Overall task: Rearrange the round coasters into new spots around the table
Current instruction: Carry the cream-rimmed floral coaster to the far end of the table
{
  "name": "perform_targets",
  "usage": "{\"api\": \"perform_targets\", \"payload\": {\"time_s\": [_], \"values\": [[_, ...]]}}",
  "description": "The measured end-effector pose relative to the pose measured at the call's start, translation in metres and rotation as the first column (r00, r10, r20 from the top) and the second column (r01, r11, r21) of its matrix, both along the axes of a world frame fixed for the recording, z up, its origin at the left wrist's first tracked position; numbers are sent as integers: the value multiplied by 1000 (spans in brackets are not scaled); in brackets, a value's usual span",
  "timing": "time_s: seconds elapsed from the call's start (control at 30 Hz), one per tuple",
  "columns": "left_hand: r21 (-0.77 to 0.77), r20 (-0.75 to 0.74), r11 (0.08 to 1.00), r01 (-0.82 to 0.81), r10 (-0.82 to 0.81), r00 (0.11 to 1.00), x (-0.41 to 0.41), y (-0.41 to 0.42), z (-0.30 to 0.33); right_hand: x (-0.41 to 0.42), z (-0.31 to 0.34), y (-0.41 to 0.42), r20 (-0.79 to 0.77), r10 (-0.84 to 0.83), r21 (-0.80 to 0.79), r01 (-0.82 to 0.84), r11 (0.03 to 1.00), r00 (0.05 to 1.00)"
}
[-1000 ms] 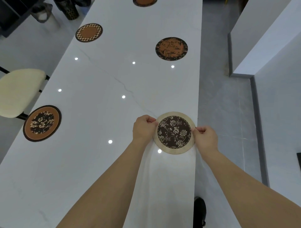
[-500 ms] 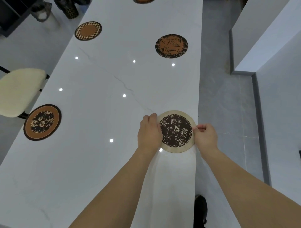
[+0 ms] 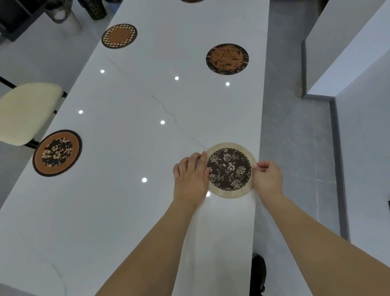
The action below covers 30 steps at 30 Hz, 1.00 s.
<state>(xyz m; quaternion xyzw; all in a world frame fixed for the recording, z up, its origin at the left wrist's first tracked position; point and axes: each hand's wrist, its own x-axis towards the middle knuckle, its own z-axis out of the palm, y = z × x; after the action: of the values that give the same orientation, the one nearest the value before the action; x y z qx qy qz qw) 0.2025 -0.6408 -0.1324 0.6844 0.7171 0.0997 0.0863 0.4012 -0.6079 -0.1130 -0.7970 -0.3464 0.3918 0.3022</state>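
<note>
A round coaster with a pale rim and a dark floral centre (image 3: 230,169) lies flat on the white marble table (image 3: 130,148), close to the right edge. My left hand (image 3: 191,179) rests flat on the table, fingers together, touching the coaster's left rim. My right hand (image 3: 267,176) pinches the right rim between thumb and curled fingers. Other coasters lie on the table: a brown one with a dark flower centre (image 3: 57,152) at the left edge, a dark-and-orange one (image 3: 227,59) far right, and a checker-rimmed one (image 3: 119,35) far left.
A cream-cushioned chair (image 3: 25,112) stands against the table's left side. Grey floor runs along the right, with a white wall block (image 3: 348,52) beyond. My dark shoe (image 3: 258,272) shows under the right table edge. Another coaster's edge (image 3: 192,0) peeks in at the top.
The pale-rimmed coaster has slid slightly right toward the table edge. My left hand went from a curled grip on its rim to lying flat beside it; my right hand keeps its pinch.
</note>
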Motion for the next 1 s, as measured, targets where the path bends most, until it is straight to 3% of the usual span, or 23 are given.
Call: {"api": "perform_targets", "payload": {"time_s": [0.13, 0.23, 0.33, 0.5, 0.67, 1.0], "values": [[-57, 29, 998, 16, -15, 999, 0, 3, 5, 0, 10, 1, 141, 126, -31, -122, 992, 982], [-117, 73, 993, 10, -1, 997, 3, 1, 15, -1, 24, 5, 286, 280, -76, -269, 960, 917], [-133, 111, 988, -74, 89, 990, 6, -3, 32, -4, 44, 10, 433, 498, -62, -526, 848, 751], [-100, 59, 969, -225, 232, 971, 3, -19, 69, -11, 79, 21, 531, 751, -72, -861, 503, 394], [-50, 46, 918, -393, 395, 917, -5, -32, 102, -20, 109, 38, 620, 768, -62, -966, 252, 160], [-90, 57, 831, -548, 554, 831, 4, -8, 112, -25, 130, 83, 673, 736, -107, -994, 9, -66]]}}
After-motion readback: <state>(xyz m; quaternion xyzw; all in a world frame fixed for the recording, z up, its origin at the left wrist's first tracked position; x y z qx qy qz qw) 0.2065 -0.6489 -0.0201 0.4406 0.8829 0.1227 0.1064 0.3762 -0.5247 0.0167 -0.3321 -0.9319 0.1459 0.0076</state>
